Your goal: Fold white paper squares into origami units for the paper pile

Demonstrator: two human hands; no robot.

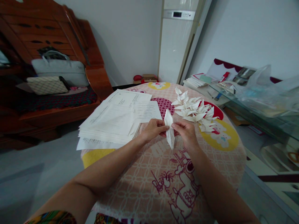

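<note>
A folded white paper piece (169, 119), long and diamond-shaped with pointed ends, is held upright above the round table. My left hand (153, 129) pinches its left side between thumb and fingers. On its right side my right hand (186, 130) grips it the same way, with the thumb near the middle. Some fingertips are hidden behind the paper. Just beyond my right hand lies a cluster of folded paper cranes (193, 107), white with pointed wings. To the left of my left hand rests a stack of printed paper sheets (109, 119).
A patterned cloth covers the round table (144, 174). At the right stands a glass-topped table (257, 109) with plastic bags (266, 87) and papers. A wooden bench (93, 81) at the left holds a grey bag (62, 73). A tall white air conditioner (175, 46) stands behind.
</note>
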